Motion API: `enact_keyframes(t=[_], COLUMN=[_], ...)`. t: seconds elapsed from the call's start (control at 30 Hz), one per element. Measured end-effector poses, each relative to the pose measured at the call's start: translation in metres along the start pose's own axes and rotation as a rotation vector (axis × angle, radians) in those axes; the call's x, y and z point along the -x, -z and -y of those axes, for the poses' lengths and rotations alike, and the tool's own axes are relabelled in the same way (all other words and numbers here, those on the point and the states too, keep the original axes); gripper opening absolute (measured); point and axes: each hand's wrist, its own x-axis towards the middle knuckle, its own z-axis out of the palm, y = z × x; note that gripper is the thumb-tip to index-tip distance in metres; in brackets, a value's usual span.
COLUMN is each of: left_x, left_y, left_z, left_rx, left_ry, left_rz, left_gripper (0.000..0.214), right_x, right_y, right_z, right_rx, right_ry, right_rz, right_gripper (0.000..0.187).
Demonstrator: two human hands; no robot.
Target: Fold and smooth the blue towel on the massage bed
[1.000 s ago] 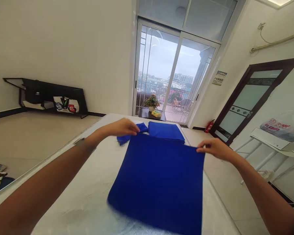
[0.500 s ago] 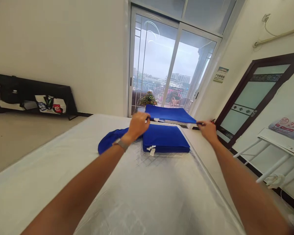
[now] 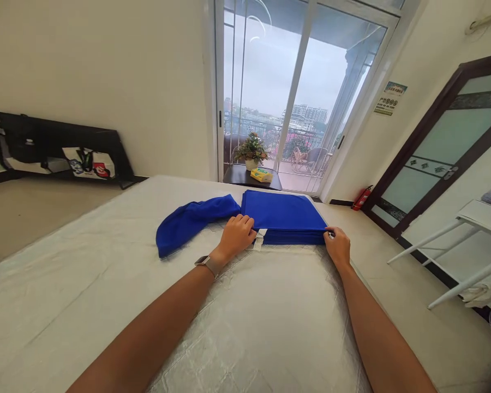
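Observation:
A stack of folded blue cloths (image 3: pixel 284 215) lies at the far end of a white table (image 3: pixel 106 284). My left hand (image 3: pixel 236 236) pinches the near left corner of the top cloth, fingers curled, a watch on the wrist. At the near right corner my right hand (image 3: pixel 337 245) grips the same cloth's edge. A crumpled blue cloth (image 3: pixel 190 221) lies just left of the stack, close to my left hand.
Beyond the table stands a small dark side table (image 3: pixel 245 176) with a potted plant (image 3: pixel 251 153) and a yellow box before sliding glass doors. A red fire extinguisher (image 3: pixel 360 197) sits by the right wall. A white rack (image 3: pixel 454 240) is at the right.
The spread blue cloth was lifted from the near table, carried forward and laid flat on top of the stack. Both hands came down to the stack's near corners.

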Motion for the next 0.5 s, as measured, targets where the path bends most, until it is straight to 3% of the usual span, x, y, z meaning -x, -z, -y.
enact_keyframes(t=[0.17, 0.27, 0.4, 0.5], left_x=[0.0, -0.008, -0.009, 0.007], left_y=[0.002, 0.013, 0.033, 0.039], left_z=[-0.006, 0.006, 0.062, 0.117], left_rx=[-0.003, -0.027, -0.129, -0.115], left_ry=[-0.016, 0.007, 0.298, 0.577], left_rz=[0.051, 0.058, 0.012, 0.009], left_gripper=[0.012, 0.011, 0.024, 0.05], right_x=[0.004, 0.005, 0.006, 0.01], right_y=[0.005, 0.005, 0.001, -0.004], right_z=[0.006, 0.013, 0.03, 0.041], right_rx=[0.134, 0.205, 0.244, 0.268], right_ry=[-0.028, 0.071, 0.245, 0.328], right_rz=[0.094, 0.049, -0.067, -0.064], right_gripper=[0.031, 0.031, 0.029, 0.027])
